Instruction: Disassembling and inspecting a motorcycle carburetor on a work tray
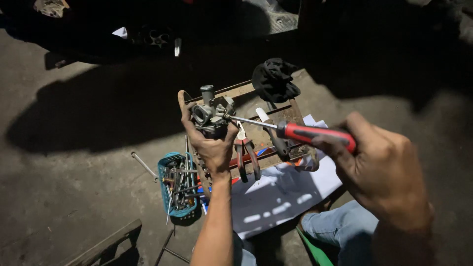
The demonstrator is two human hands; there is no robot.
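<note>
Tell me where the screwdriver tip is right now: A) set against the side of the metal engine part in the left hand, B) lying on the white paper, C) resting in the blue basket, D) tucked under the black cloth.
A: the right hand grips the red-handled screwdriver, and its shaft runs straight to the side of the metal engine part that the left hand holds up above the wooden bench.

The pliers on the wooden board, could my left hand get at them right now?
Probably not at once: the left hand is wrapped around the carburetor, so its grip is full. The pliers lie uncovered on the board just beside that hand, so the path itself looks free.
</note>
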